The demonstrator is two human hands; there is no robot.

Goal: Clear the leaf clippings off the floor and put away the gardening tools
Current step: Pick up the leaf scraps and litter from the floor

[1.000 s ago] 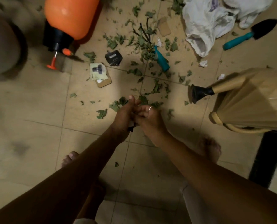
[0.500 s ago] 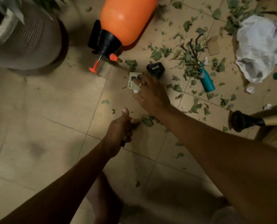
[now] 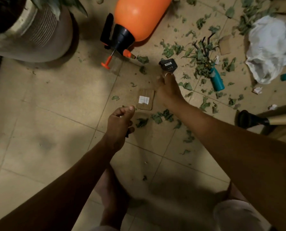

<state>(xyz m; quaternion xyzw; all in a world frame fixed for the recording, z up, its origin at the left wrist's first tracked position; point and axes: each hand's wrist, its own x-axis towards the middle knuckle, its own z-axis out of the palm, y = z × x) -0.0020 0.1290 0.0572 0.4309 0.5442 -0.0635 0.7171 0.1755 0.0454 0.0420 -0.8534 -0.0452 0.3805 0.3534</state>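
Reaching just below the orange pressure sprayer (image 3: 139, 19), the right hand (image 3: 168, 92) has its fingertips (image 3: 166, 75) on the near edge of a small black boxy gadget (image 3: 168, 65); whether they have closed on it cannot be told. The left hand (image 3: 120, 120), further below the sprayer, is curled tight round a small dark object (image 3: 127, 133) that pokes out under the fist. Leaf clippings (image 3: 201, 64) lie scattered right of the sprayer and below it, thickest over the teal-handled hand rake (image 3: 217, 80). They look dry, light and crumbly, so bunched handfuls should suit better than single pinches. The rake seems stiff and light; its teal handle is the safe hold, clear of the black tines.
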